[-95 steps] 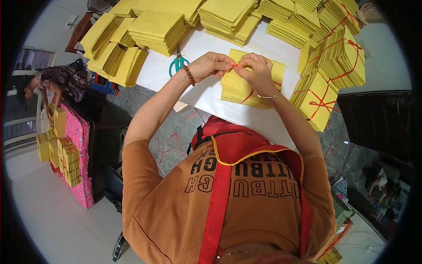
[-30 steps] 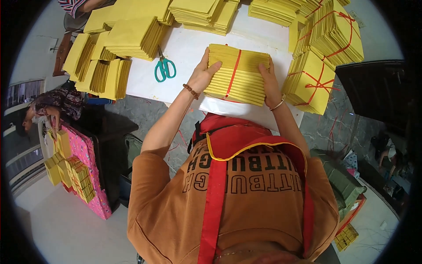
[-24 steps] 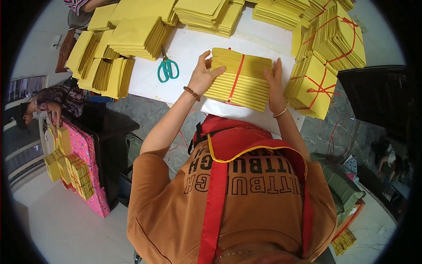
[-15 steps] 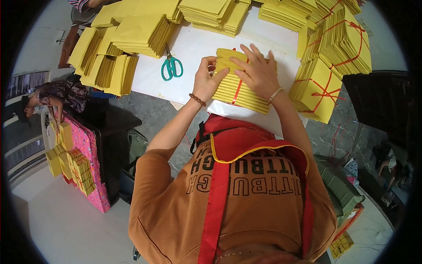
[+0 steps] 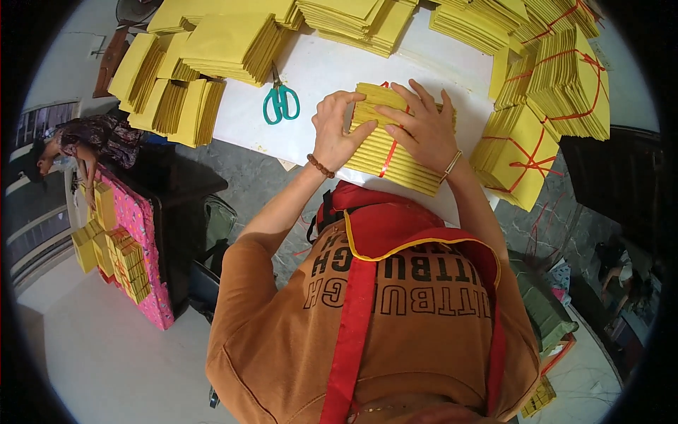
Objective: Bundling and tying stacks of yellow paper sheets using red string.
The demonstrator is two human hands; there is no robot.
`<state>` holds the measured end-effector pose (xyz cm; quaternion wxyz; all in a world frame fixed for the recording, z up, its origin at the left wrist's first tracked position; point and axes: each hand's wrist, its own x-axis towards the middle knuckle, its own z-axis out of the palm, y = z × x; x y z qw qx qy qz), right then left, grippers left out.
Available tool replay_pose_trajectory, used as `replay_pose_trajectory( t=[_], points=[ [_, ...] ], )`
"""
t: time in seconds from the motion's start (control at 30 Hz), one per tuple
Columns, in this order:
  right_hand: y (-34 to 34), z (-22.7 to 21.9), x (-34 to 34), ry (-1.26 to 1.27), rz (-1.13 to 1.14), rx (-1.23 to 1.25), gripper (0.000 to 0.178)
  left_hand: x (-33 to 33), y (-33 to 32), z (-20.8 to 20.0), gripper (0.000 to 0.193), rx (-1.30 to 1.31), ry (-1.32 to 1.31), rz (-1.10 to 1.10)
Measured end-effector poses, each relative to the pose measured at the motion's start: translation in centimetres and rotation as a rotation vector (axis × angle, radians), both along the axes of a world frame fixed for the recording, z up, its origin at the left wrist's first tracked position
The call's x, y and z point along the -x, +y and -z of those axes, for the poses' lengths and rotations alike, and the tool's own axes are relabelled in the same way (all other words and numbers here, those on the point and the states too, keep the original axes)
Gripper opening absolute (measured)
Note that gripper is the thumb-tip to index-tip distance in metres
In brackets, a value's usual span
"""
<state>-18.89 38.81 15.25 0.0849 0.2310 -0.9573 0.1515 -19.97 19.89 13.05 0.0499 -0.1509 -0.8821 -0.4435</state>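
Observation:
A bundle of yellow paper envelopes (image 5: 408, 174) lies in front of me, folded edges facing up, with a red ribbon (image 5: 388, 160) running across it. My left hand (image 5: 335, 133) is at the bundle's left edge, its thumb over the top and its fingers bent along the far left side, where the fingertips are partly hidden. On the top and right side rests my right hand (image 5: 426, 128), fingers spread apart. Teal-handled scissors (image 5: 281, 104) lie on the white table (image 5: 244, 124) to the left of the bundle.
Stacks of yellow envelopes (image 5: 229, 44) line the table's far and left sides. Bundles tied with red ribbon (image 5: 508, 145) stand at the right. Off to the left, another person (image 5: 99, 145) works at a pink-covered table (image 5: 145, 233) holding more yellow bundles.
The whole view has tilted slightly. My left hand's fingers have loosened a little at the bundle's edge, and my right hand's fingers have shifted slightly on top.

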Motion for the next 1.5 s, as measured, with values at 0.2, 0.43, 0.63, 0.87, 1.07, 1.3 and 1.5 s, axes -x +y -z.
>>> replay_pose_trajectory(
  t=[0.2, 0.43, 0.63, 0.87, 1.07, 1.3, 1.5],
  points=[
    [0.1, -0.1, 0.1, -0.044, -0.028, 0.023, 0.028, 0.7, -0.4, -1.5, 0.048, 0.153, -0.012, 0.08],
    [-0.5, -0.4, -0.8, -0.029, -0.045, 0.067, 0.027, 0.6, -0.9, -2.1, 0.039, 0.276, 0.025, 0.078],
    [-1.2, -0.3, -1.8, 0.048, -0.093, 0.051, 0.025, 1.6, -2.3, -1.5, 0.023, -0.185, -0.193, 0.287],
    [-1.5, -0.6, -2.0, 0.059, -0.072, 0.042, 0.026, 1.9, -3.5, -1.4, 0.026, -0.075, 0.012, 0.362],
    [-1.5, -0.8, -2.0, 0.055, -0.076, 0.03, 0.026, 1.4, -3.4, -2.3, 0.035, 0.175, -0.005, 0.371],
    [-1.5, -0.8, -2.0, 0.027, -0.082, 0.019, 0.029, 1.2, -1.8, -3.0, 0.032, 0.344, 0.112, 0.259],
    [-1.5, -0.6, -2.0, 0.068, -0.07, 0.022, 0.025, 1.0, -1.8, -2.9, 0.032, 0.349, 0.125, 0.229]
  ],
)
